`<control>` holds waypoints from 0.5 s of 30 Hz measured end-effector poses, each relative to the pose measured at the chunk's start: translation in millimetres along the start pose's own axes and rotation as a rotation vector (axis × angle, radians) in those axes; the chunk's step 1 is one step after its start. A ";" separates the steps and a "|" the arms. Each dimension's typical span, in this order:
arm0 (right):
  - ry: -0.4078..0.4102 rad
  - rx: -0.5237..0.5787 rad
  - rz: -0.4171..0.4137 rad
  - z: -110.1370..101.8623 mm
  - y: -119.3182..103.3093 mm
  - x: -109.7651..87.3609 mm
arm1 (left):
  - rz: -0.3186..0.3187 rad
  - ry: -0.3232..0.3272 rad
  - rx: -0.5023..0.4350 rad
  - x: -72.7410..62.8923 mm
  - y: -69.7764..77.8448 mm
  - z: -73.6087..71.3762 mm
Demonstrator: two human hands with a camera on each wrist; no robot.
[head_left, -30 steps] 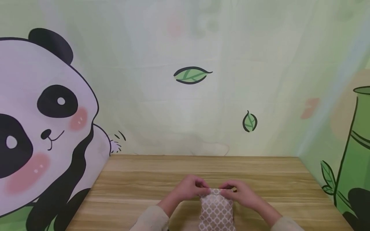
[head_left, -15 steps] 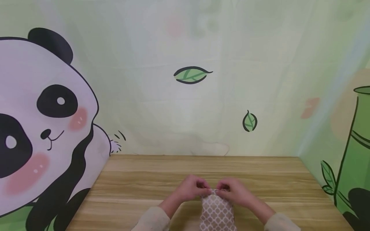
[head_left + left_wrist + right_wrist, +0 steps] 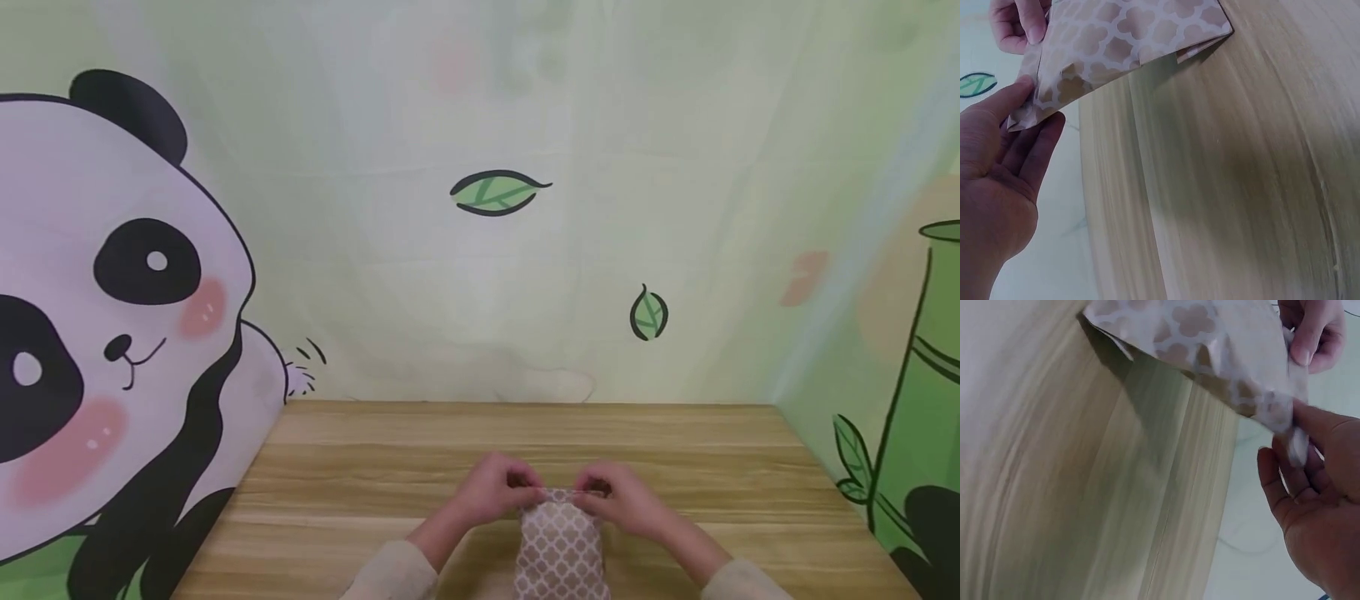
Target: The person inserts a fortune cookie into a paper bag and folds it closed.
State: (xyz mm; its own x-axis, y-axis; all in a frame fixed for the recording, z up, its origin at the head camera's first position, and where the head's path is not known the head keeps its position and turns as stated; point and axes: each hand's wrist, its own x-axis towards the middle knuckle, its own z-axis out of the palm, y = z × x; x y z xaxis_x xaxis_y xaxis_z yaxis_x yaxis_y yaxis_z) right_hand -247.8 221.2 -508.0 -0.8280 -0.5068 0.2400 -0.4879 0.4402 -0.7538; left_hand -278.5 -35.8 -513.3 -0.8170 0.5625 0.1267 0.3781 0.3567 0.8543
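Observation:
A tan paper bag (image 3: pixel 562 554) with a white lattice pattern stands near the table's front edge, its lower part cut off by the head view. Its top edge is folded over in a narrow strip. At the left end of that strip, my left hand (image 3: pixel 495 489) pinches the paper between thumb and fingers. My right hand (image 3: pixel 626 502) pinches the other end the same way. From the left wrist, the bag (image 3: pixel 1129 34) leans with a creased side, and my left hand (image 3: pixel 997 181) grips its upper corner. In the right wrist view my right hand (image 3: pixel 1329 500) holds the opposite corner.
A wood-grain table (image 3: pixel 337 475) lies beneath the bag. Behind it hangs a pale green backdrop (image 3: pixel 390 275) printed with a panda (image 3: pixel 172 325), leaves and bamboo.
My right hand slid left along the bag's top edge toward my left hand, then back out to the right end. The left hand stayed nearly in place.

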 end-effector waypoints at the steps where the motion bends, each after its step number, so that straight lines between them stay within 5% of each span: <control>1: -0.005 -0.006 0.006 -0.9 0.4 -1.1 | 0.012 0.005 0.010 -0.4 -0.8 0.1; 15: -0.001 0.012 0.074 -14.5 10.6 -20.1 | 0.046 0.014 0.036 -3.5 -3.4 1.7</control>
State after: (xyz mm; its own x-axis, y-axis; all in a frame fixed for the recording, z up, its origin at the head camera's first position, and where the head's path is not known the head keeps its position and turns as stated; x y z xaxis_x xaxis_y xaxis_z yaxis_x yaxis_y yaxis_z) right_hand -240.3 246.8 -512.0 -0.8615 -0.4737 0.1828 -0.4219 0.4675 -0.7768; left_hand -276.2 -37.7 -517.5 -0.8042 0.5689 0.1724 0.4305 0.3574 0.8288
